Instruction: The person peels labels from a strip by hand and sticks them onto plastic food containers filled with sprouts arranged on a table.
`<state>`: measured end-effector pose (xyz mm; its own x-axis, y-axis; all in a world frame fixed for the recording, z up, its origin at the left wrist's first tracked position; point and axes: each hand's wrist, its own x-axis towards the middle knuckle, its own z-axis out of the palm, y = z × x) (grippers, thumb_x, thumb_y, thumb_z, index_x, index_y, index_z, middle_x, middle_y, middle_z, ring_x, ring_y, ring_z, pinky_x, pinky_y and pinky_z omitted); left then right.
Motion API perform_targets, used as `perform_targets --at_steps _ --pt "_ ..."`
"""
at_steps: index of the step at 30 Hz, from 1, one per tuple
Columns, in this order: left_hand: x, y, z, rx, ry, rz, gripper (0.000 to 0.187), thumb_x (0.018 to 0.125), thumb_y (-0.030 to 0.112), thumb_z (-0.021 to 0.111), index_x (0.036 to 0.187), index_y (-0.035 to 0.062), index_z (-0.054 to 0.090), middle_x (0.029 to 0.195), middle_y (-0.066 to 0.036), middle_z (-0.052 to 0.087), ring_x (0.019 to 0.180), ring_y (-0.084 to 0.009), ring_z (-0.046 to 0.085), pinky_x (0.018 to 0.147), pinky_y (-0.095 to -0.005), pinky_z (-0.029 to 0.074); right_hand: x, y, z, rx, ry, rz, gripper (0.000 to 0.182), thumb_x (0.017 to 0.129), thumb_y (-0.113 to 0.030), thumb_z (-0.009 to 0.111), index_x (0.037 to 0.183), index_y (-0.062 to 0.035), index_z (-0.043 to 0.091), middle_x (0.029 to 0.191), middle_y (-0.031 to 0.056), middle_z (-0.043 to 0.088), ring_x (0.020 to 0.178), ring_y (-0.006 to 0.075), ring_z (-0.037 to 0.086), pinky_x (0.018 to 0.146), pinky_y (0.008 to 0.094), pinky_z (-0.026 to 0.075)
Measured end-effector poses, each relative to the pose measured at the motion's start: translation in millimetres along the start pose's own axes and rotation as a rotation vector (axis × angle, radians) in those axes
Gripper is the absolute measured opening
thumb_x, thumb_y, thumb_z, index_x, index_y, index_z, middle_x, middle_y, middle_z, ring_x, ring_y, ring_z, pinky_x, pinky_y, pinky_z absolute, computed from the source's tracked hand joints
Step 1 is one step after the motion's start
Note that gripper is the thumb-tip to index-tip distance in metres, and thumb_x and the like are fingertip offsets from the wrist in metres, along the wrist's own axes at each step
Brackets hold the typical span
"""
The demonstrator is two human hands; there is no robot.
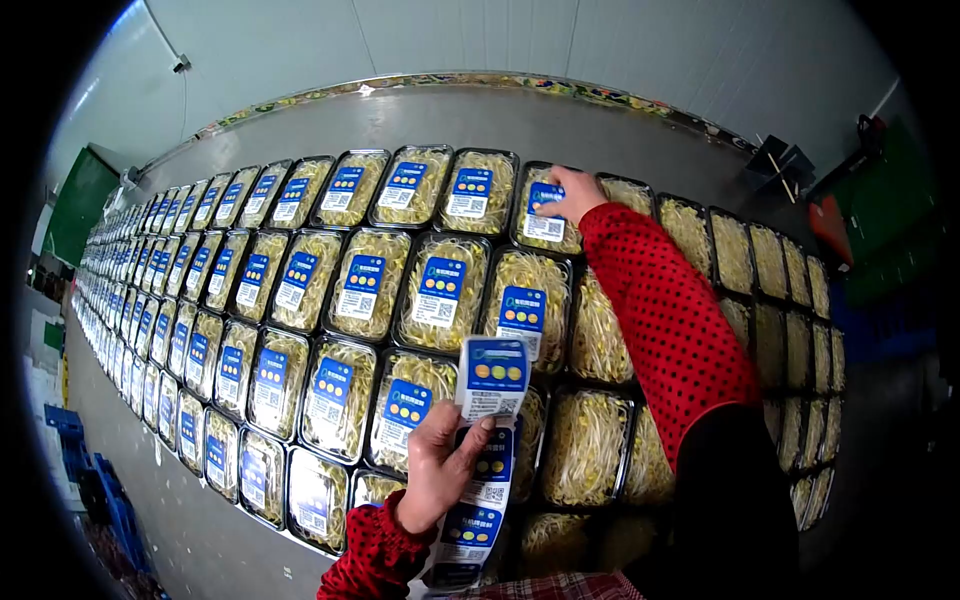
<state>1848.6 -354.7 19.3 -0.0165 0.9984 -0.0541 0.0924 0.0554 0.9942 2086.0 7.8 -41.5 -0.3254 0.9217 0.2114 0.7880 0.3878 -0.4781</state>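
Rows of black trays of bean sprouts (440,290) lie side by side, most with a blue and white label on the film. My left hand (440,465) holds a strip of the same labels (490,440), its top label curling upward. My right hand (570,195), in a red dotted sleeve, reaches to the far row and presses a label onto a tray (545,215). Trays right of my arm (690,230) carry no labels.
The trays sit on a grey floor (560,125) running far to the left. A white wall (450,40) stands behind. Blue crates (90,480) are at the lower left, a green bin (80,205) at the far left, and dark objects (780,160) at the right.
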Motion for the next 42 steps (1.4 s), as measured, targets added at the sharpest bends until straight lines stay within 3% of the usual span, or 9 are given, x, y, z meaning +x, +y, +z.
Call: perform_targets --at_steps 4,7,9,17,26,31,35,39,42 --pt "19 -2 -8 0.133 -0.051 0.143 0.022 0.089 -0.001 0.067 0.111 -0.0026 0.066 0.091 -0.013 0.062 0.082 -0.0261 0.059 0.074 -0.0315 0.047 -38 -37 -12 -0.085 0.033 -0.029 0.073 0.066 -0.036 0.088 0.121 -0.0001 0.058 0.108 0.0213 0.065 0.101 0.0375 0.064 0.091 0.0432 0.05" --pt "25 -13 -2 0.114 -0.095 0.115 0.019 0.09 0.0 0.067 0.108 -0.0025 0.067 0.108 -0.015 0.063 0.094 -0.0258 0.061 0.082 -0.0312 0.048 -120 -95 -27 0.787 -0.677 0.059 0.039 0.085 -0.01 0.077 0.12 0.0001 0.063 0.091 0.0039 0.071 0.082 0.0108 0.066 0.074 0.0253 0.053" --pt "25 -18 12 0.073 -0.001 0.098 0.02 0.088 0.002 0.07 0.107 -0.0029 0.068 0.125 -0.017 0.058 0.103 -0.0275 0.06 0.087 -0.0334 0.049 -167 -112 -25 0.921 -0.601 0.072 0.022 0.081 -0.017 0.082 0.09 -0.0016 0.069 0.071 -0.0024 0.06 0.067 0.0046 0.055 0.058 0.0245 0.045" --pt "47 6 47 0.214 -0.135 -0.107 0.021 0.085 0.012 0.08 0.079 -0.0008 0.064 0.066 0.001 0.056 0.064 -0.0045 0.046 0.054 -0.025 0.04 -229 -115 -62 0.777 -0.19 0.004 0.012 0.086 -0.006 0.075 0.096 -0.0018 0.073 0.088 0.0074 0.074 0.084 0.0131 0.069 0.079 0.0289 0.056" --pt "35 -5 56 0.033 -0.172 -0.138 0.019 0.094 0.01 0.069 0.109 -0.0027 0.068 0.097 -0.003 0.072 0.083 -0.0051 0.059 0.072 -0.0218 0.049 -51 102 -61 0.206 0.016 0.212 0.044 0.064 -0.026 0.089 0.096 -0.0067 0.065 0.088 0.0151 0.069 0.087 0.0293 0.067 0.078 0.0414 0.051" --pt "41 -14 47 0.182 -0.229 0.095 0.015 0.094 0.002 0.066 0.108 -0.0013 0.066 0.088 -0.002 0.058 0.08 -0.0096 0.055 0.071 -0.0239 0.045 -84 59 -57 -0.071 0.173 0.053 0.067 0.069 -0.026 0.087 0.126 -0.0048 0.06 0.099 0.0156 0.065 0.097 0.0296 0.065 0.086 0.038 0.052" --pt "33 -15 53 0.063 -0.204 -0.026 0.019 0.089 0.003 0.07 0.108 -0.0006 0.067 0.091 -0.012 0.063 0.079 -0.0236 0.061 0.072 -0.0333 0.05 -186 -70 -71 0.856 -0.661 0.279 0.032 0.085 -0.004 0.075 0.115 -0.0003 0.064 0.095 0.0059 0.07 0.087 0.0134 0.067 0.078 0.0241 0.054" --pt "23 -4 49 0.642 -0.131 0.442 0.026 0.08 0.006 0.079 0.103 -0.0004 0.07 0.127 -0.021 0.055 0.116 -0.0352 0.056 0.091 -0.0354 0.049 -258 -95 -55 0.87 -0.438 0.19 0.019 0.083 -0.013 0.079 0.098 -0.003 0.071 0.083 0.0057 0.072 0.074 0.008 0.064 0.066 0.0282 0.052" --pt "15 -2 51 0.398 -0.3 0.266 0.024 0.08 0.009 0.08 0.1 -0.0012 0.07 0.097 -0.015 0.067 0.082 -0.0288 0.066 0.069 -0.0331 0.053 -284 -122 -59 0.721 -0.158 -0.079 0.016 0.084 -0.011 0.078 0.098 -0.0052 0.074 0.081 0.0069 0.072 0.071 0.0112 0.067 0.065 0.0275 0.053"
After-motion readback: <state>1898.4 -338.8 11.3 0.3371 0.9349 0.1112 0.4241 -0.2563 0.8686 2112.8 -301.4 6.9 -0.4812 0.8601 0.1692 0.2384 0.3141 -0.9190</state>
